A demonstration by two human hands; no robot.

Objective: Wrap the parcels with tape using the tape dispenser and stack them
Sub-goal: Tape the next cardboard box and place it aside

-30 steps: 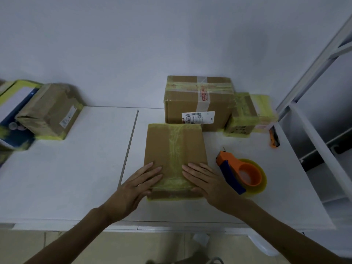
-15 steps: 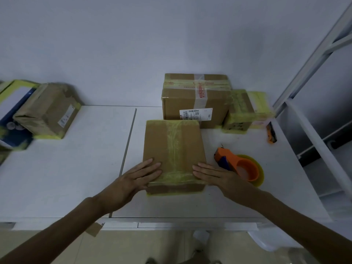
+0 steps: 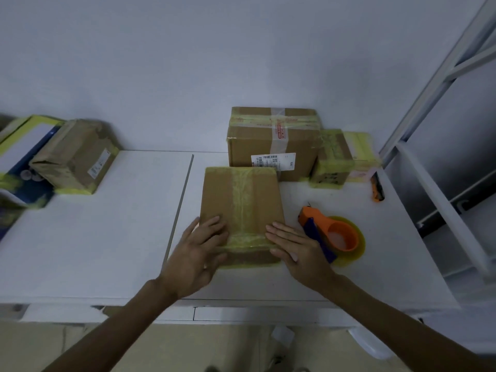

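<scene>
While the left hand [image 3: 198,248] and right hand [image 3: 295,245] lie open on the cardboard parcel [image 3: 241,194], I'd rub its tape [image 3: 245,238] firmly over the near edge.

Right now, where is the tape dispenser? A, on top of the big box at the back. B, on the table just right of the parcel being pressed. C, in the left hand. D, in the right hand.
B: the tape dispenser lies on the table beside the parcel, while the left hand and right hand lie flat at that parcel.
</scene>
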